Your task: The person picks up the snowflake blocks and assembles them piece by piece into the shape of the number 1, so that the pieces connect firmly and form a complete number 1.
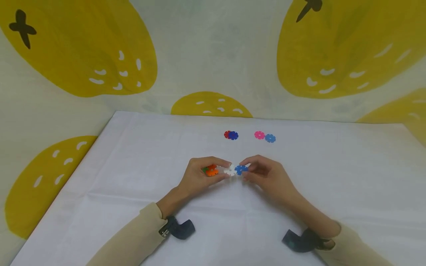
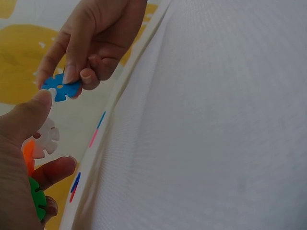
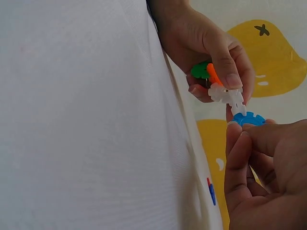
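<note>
My left hand (image 1: pixel 196 173) pinches a white notched plastic disc (image 1: pixel 229 171) between thumb and fingers. Joined to it, partly within the palm, are an orange disc (image 1: pixel 212 171) and a green disc (image 3: pixel 199 70); more than one white piece seems to show in the right wrist view. My right hand (image 1: pixel 273 177) pinches a blue notched disc (image 1: pixel 241 169) by its edge with thumb and fingertips. The blue disc's near edge meets a white disc (image 3: pixel 237 106); how deep their slots engage is hidden.
Toward the back of the white-covered table (image 1: pixel 149 147) lie a red disc (image 1: pixel 227 134) overlapped by a dark blue one (image 1: pixel 233 135). To their right, a pink disc (image 1: pixel 259 135) lies against a light blue disc (image 1: pixel 270 138). A fruit-patterned cloth (image 1: pixel 216 55) hangs behind.
</note>
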`<state>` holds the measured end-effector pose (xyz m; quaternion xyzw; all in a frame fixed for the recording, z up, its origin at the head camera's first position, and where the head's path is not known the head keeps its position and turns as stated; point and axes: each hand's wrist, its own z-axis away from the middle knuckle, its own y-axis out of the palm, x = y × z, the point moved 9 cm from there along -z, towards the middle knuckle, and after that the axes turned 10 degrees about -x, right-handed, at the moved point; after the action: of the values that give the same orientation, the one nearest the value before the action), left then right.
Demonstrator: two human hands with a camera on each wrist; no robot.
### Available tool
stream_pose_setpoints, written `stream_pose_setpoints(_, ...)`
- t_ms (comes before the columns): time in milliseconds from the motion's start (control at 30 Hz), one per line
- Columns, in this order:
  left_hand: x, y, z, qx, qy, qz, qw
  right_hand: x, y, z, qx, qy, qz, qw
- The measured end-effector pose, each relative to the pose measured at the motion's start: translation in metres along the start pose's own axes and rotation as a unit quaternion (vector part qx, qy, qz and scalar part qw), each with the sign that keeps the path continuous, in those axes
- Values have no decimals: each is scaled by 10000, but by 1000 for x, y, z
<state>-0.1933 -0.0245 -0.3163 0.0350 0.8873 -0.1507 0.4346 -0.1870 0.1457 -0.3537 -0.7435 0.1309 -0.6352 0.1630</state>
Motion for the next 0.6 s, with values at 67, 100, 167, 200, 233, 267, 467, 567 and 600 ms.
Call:
stream_pose_setpoints(67,3,0,1,3,-9,1,10000,0,0,1,-37,-5,-9,10000)
stream_pose_setpoints(100,7,0,2,2,-35,6,10000,0,0,1,-58,-8,7,10000)
stream_pose_setpoints(167,16,1,3,11,-48,32,10000,0,1,2,-102,-19,30,9999)
stream_pose_setpoints(200,20,1,4,12,-65,61,10000,1,1,2,-127,-33,34,9999)
stream_pose_setpoints(233,24,1,5,15,-85,101,9999,1,1,3,-150,-46,44,9999)
stream_pose_setpoints(267,26,1,5,26,-85,127,9999,2,1,3,-164,-60,35,9998)
stream_pose_setpoints(467,29,1,6,59,-104,285,9995,4,2,5,-179,-164,-43,9997)
stream_pose_setpoints(567,29,2,6,87,-172,335,9993,3,3,5,-167,-179,-56,9997)
stream_pose_setpoints(600,29,2,5,90,-197,331,9992,3,3,6,-164,-178,-45,9997)
